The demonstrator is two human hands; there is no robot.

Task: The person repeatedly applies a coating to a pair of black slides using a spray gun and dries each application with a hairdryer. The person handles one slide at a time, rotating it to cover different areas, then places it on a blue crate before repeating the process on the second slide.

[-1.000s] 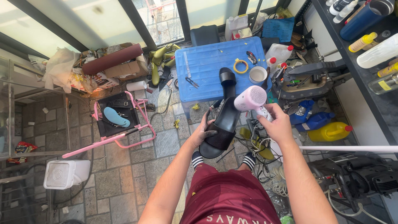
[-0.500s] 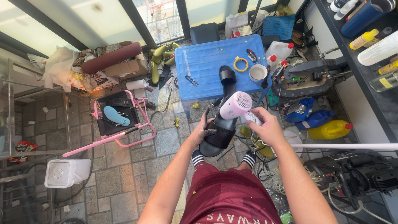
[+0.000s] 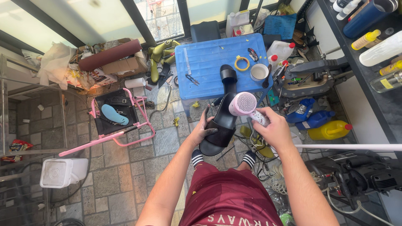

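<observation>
Left hand point(image 3: 204, 133) fingers wrapped around black slide sandal point(image 3: 222, 127), mid-air, near side of blue bench point(image 3: 205, 62). Right hand point(image 3: 274, 132) fingers gripping pink hair dryer point(image 3: 244, 104). Best: aim nozzle squarely at sole, sweep evenly, avoid scorching.

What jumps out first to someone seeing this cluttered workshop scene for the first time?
At centre, the left hand grips a black slide sandal while the right hand aims a pink hair dryer at it. Just beyond stands a bright blue plastic table carrying a second black sandal, a yellow tape ring and a white cup.
</observation>
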